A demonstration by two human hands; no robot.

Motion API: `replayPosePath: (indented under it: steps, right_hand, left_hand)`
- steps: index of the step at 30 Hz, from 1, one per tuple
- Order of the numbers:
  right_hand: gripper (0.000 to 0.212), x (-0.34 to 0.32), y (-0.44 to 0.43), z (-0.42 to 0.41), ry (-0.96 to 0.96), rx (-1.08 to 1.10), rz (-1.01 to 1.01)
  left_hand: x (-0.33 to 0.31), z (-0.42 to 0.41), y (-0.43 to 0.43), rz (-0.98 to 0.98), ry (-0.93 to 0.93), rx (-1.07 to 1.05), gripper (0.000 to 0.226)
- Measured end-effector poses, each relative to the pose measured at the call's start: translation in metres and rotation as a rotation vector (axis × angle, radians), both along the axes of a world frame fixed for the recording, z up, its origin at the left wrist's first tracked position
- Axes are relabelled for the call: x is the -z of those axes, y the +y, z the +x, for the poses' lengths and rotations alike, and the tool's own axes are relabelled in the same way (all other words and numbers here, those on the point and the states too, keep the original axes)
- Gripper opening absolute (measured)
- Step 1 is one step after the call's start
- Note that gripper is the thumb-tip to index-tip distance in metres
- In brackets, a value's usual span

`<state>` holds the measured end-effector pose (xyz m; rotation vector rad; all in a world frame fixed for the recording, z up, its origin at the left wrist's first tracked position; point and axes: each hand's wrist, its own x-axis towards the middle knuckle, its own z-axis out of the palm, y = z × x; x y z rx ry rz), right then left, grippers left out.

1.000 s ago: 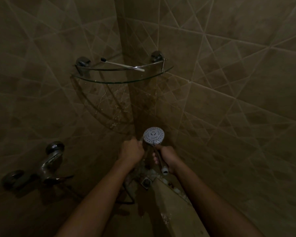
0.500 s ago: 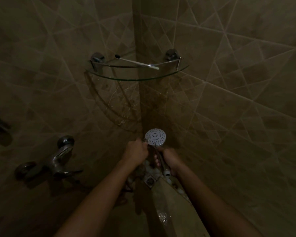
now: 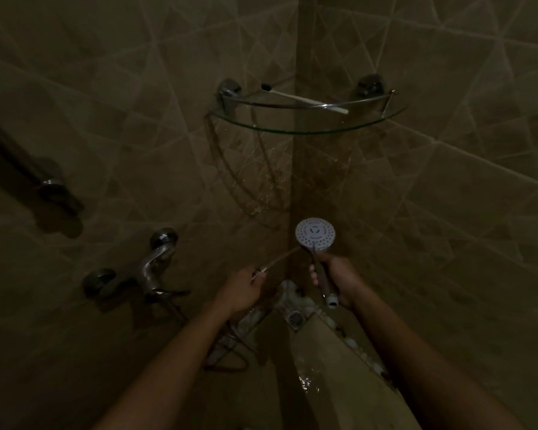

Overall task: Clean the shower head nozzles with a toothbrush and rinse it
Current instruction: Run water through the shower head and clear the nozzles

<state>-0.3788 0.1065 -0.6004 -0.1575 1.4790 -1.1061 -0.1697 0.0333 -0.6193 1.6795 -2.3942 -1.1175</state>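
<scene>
A round white shower head [image 3: 315, 233] faces up toward me in the tiled corner. My right hand [image 3: 339, 279] grips its handle, whose end sticks out below my fist. My left hand [image 3: 243, 290] is closed on a thin stick-like brush [image 3: 280, 259] that slants up and right, its tip reaching the lower left rim of the shower head. The dim light hides the bristles. A second toothbrush [image 3: 305, 99], dark-headed with a white handle, lies on the glass corner shelf [image 3: 308, 129] above.
A chrome mixer tap [image 3: 156, 268] juts from the left wall, with a dark wall bracket [image 3: 53, 187] higher up. A shower hose [image 3: 227, 352] loops on the floor under my left arm. A floor drain [image 3: 295, 318] sits in the corner; the floor is wet.
My left hand has drawn back down and left from the shower head, so the thin brush now shows between them. The view has shifted left, bringing the wall bracket into sight.
</scene>
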Motion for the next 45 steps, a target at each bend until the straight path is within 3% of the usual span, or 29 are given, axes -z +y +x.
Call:
replayPosePath:
  steps: [9, 14, 21, 33, 45]
  right_hand:
    - [0.026, -0.007, -0.002, 0.021, -0.135, 0.044, -0.057]
    - [0.028, -0.012, -0.002, 0.027, -0.112, 0.051, -0.046]
    - [0.024, -0.022, -0.006, 0.024, -0.016, 0.093, -0.136]
    - [0.016, -0.119, 0.001, -0.001, 0.443, -0.077, -0.398]
    - [0.015, -0.219, 0.027, -0.034, 0.506, -0.041, -0.624]
  left_hand:
    - [0.04, 0.086, -0.045, 0.111, -0.07, -0.015, 0.041]
    - [0.049, 0.095, -0.061, 0.138, -0.112, 0.131, 0.047]
    - [0.049, 0.085, -0.063, 0.132, -0.054, 0.102, 0.04]
    - [-0.003, 0.038, -0.039, 0.127, 0.267, 0.084, 0.031]
    - [-0.078, -0.044, 0.02, 0.128, 0.511, 0.234, 0.01]
